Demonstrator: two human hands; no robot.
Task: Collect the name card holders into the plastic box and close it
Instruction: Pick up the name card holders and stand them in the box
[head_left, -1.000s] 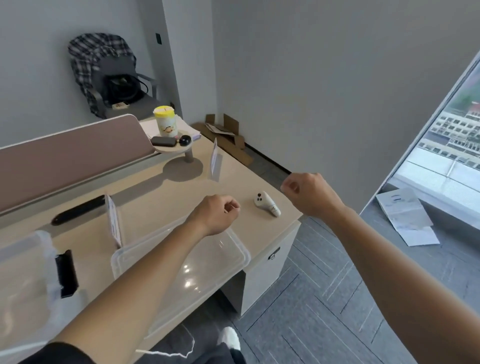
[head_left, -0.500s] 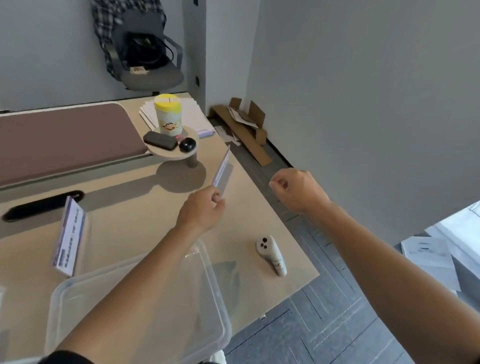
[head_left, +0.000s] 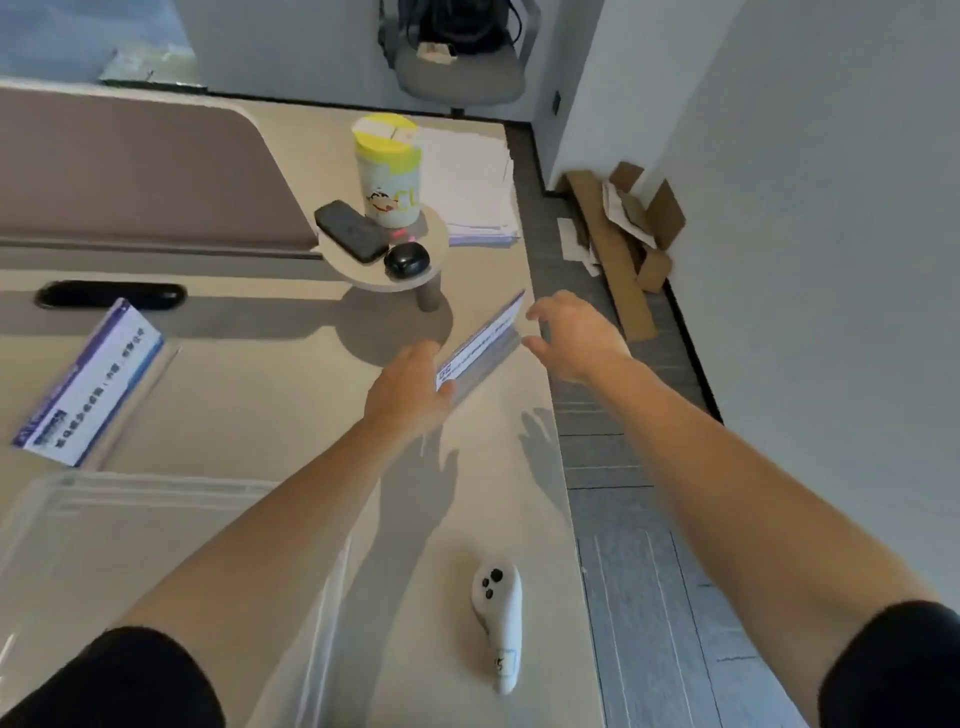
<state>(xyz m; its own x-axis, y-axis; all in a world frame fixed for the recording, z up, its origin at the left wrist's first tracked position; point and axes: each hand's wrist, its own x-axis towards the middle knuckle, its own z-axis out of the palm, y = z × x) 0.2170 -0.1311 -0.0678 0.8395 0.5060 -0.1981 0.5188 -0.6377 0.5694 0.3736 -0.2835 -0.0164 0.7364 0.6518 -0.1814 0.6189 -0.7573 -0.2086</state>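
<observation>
Beige surface (head_left: 260, 395): a card holder (head_left: 88, 379) stands at nine o'clock. The left hand (head_left: 410, 389) pinches the near end of a second card holder (head_left: 480, 345). The right hand (head_left: 571, 338), fingers spread wide, is just beside it at three o'clock. Card print is blurred; the cup (head_left: 387, 176) reads "CL".

Person wears a black short-sleeved top. The left sleeve (head_left: 114, 680) and the right sleeve (head_left: 893, 670) are plain dark fabric with rounded hems, ending above the elbow. Forearms bare to the wrists. The left hand (head_left: 410, 389) and the right hand (head_left: 571, 338) are bare too.
</observation>
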